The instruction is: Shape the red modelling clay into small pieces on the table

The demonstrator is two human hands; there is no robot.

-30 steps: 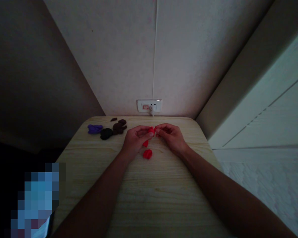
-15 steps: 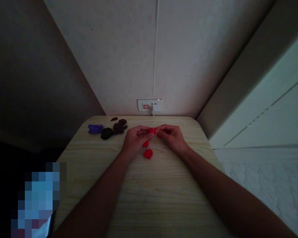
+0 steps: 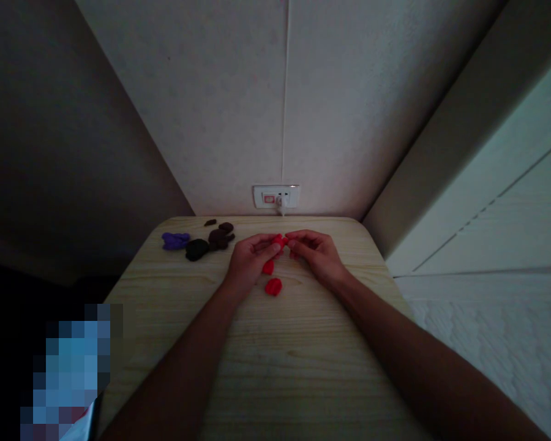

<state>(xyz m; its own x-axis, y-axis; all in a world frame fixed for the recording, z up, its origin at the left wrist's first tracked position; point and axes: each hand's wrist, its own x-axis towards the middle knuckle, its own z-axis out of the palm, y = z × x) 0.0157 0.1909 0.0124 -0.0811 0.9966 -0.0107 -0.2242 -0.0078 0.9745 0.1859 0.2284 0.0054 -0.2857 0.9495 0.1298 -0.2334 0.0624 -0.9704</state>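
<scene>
Between my two hands, over the far middle of the wooden table [image 3: 298, 343], is a small lump of red modelling clay [image 3: 280, 241]. My left hand [image 3: 251, 257] pinches it between thumb and fingers. From the other side, the thumb and fingertips of my right hand [image 3: 318, 252] pinch its right end. Just below my left thumb lies a second red clay piece [image 3: 268, 267], partly covered by that hand. A third red clay piece [image 3: 273, 286], rounded with a crease, rests on the table nearer to me.
At the table's far left sit purple clay [image 3: 175, 241], a black lump [image 3: 197, 249] and several dark brown pieces [image 3: 220, 239]. A wall socket [image 3: 276, 196] with a plug is behind the table. A pale cabinet [image 3: 477, 184] stands right; a blurred-out screen [image 3: 76, 361] is lower left.
The red clay between my fingertips now stretches a little to the right, toward my right fingertips. Both hands stay nearly in place, and the camera view has shifted slightly.
</scene>
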